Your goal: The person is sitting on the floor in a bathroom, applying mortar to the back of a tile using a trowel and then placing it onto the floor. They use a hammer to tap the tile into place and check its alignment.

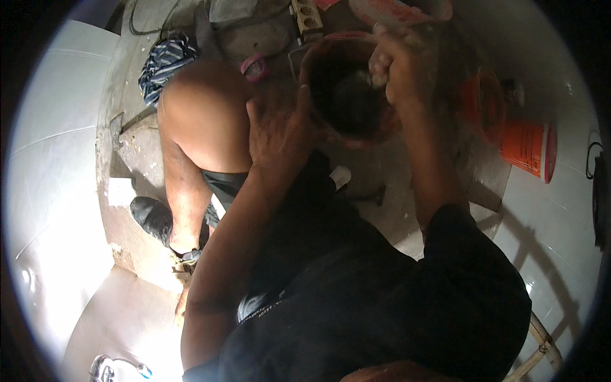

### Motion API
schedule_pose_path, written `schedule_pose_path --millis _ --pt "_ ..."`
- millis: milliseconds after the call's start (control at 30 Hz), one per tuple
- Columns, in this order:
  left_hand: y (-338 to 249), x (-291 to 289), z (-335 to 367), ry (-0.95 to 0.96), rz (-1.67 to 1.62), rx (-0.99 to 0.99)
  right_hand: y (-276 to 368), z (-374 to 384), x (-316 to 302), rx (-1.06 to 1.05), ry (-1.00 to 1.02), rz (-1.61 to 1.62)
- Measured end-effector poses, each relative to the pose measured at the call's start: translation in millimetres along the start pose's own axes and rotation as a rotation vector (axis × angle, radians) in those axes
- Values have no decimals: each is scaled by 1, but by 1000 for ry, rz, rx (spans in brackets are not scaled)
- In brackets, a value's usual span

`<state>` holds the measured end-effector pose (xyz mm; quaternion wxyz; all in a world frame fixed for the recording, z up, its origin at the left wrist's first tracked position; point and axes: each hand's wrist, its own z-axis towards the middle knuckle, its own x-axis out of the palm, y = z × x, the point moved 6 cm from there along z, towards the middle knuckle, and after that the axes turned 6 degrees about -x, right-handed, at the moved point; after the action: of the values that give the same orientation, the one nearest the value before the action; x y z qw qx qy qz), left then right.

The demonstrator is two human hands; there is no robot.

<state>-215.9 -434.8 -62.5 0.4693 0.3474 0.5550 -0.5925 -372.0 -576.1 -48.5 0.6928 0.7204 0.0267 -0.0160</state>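
A reddish bucket (326,135) stands in front of me, with dark, greyish, blurred contents. My right hand (400,69) is closed in a fist over its right side. Something pale shows at the lower edge of that fist, but I cannot make out what it is. My left hand (278,130) lies between my bent knee and the bucket, with its fingers apart. Its thumb is at the bucket's left rim, and shadow dims the other fingertips. I see nothing held in it.
To the right are an orange container (487,105) and an orange-red tub (528,151) lying on its side. Another reddish basin (407,11) is at the far edge. A hammer (117,130), striped cloth (167,67), pink ring-shaped item (254,67) and block with holes (308,18) lie around.
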Motion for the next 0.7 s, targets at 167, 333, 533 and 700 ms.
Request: schedule_pose_path --millis 167,333,533,700 --pt "3 5 2 -1 63 -16 -4 -8 21 -58 228 -67" --pt "2 7 -4 -32 -10 11 -8 3 8 -14 125 -65" --pt "2 10 -3 24 -21 -18 -12 12 9 -145 -18 17" --pt "4 10 -5 15 -5 -7 12 1 11 -116 42 -18"
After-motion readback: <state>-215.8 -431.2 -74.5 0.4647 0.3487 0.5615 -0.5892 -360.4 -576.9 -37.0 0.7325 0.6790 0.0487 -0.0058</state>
